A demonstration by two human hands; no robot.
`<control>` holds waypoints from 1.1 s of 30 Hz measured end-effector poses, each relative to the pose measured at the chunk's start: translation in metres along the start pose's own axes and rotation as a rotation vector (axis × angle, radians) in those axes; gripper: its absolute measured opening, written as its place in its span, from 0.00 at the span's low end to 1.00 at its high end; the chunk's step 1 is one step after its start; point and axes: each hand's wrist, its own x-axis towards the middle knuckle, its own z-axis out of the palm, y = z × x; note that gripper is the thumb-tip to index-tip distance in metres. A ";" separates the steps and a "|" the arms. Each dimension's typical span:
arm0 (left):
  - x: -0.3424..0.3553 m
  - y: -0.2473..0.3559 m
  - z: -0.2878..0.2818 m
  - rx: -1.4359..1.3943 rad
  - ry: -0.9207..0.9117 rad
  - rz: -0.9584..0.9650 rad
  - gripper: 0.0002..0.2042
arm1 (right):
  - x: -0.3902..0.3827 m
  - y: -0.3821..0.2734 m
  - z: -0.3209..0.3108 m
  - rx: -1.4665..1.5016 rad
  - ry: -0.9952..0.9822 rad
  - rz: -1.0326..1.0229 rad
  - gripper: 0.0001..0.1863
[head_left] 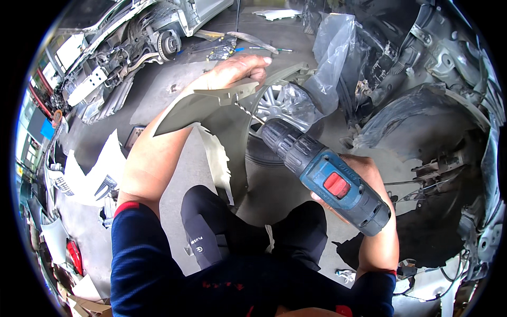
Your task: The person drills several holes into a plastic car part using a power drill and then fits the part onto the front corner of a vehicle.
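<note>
My left hand (237, 72) is closed round the upper edge of a grey-beige car fender (182, 110), which hangs in front of me with its curved wheel-arch edge toward the right. Part of the fender lies across my left forearm. In my right hand (363, 168) is a blue and black cordless drill (315, 166) with a red patch on top. A spiral drill bit (244, 110) sticks out of its chuck and reaches the fender's flanged edge just below my left hand. Whether the tip has entered the metal, I cannot tell. The drill's grip is mostly hidden beneath its body.
A wheel (274, 108) partly under clear plastic lies beyond the fender. At the right stands a stripped car body with an open wheel arch (401, 113). Another dismantled car with a bare brake disc (168, 44) is at the far left. White panel pieces (95, 171) lie left.
</note>
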 end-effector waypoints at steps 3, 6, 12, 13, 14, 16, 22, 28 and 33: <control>-0.002 0.006 0.007 0.008 0.071 -0.029 0.19 | 0.012 -0.005 -0.009 -0.142 -0.013 -0.077 0.14; -0.012 -0.010 0.002 0.311 0.110 0.437 0.14 | 0.021 -0.011 -0.015 -0.180 -0.061 -0.023 0.16; -0.005 0.033 0.015 -0.211 0.180 -0.357 0.26 | 0.029 -0.020 -0.029 -0.202 -0.086 -0.036 0.16; -0.009 0.041 0.016 -0.237 0.235 -0.391 0.26 | 0.029 -0.022 -0.029 -0.204 -0.110 -0.031 0.16; -0.017 0.031 0.008 -0.295 0.168 -0.397 0.18 | 0.030 -0.024 -0.030 -0.205 -0.136 -0.028 0.16; -0.024 0.019 -0.007 -0.408 0.022 -0.409 0.07 | 0.035 -0.026 -0.029 -0.231 -0.136 -0.049 0.16; -0.018 0.023 0.002 -0.382 0.152 -0.537 0.17 | 0.039 -0.021 -0.030 -0.240 -0.133 -0.098 0.18; -0.016 0.017 0.007 -0.528 0.116 -0.522 0.31 | 0.037 -0.027 -0.031 -0.251 -0.149 -0.087 0.20; -0.020 0.018 0.002 -0.581 0.095 -0.424 0.25 | 0.036 -0.034 -0.034 -0.233 -0.160 -0.088 0.19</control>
